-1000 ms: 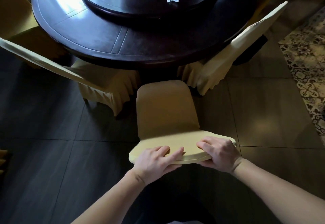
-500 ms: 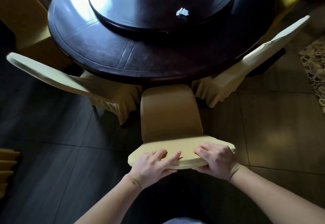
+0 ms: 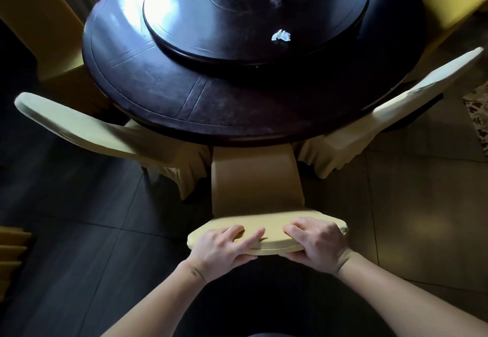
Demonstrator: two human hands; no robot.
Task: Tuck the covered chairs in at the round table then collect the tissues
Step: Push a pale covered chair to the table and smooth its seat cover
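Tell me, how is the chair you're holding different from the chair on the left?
Both hands grip the middle chair by its top; nobody touches the left chair. The middle chair's back faces the camera squarely; the left chair sits angled. Both wear yellowish covers, and both seats reach under the round table.

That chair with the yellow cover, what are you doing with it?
A person has both hands, the left hand and the right hand, gripping the top of the covered chair, whose seat is at the edge of the round table. Two more covered chairs stand on either side. Three crumpled tissues lie on the turntable, not collected yet.
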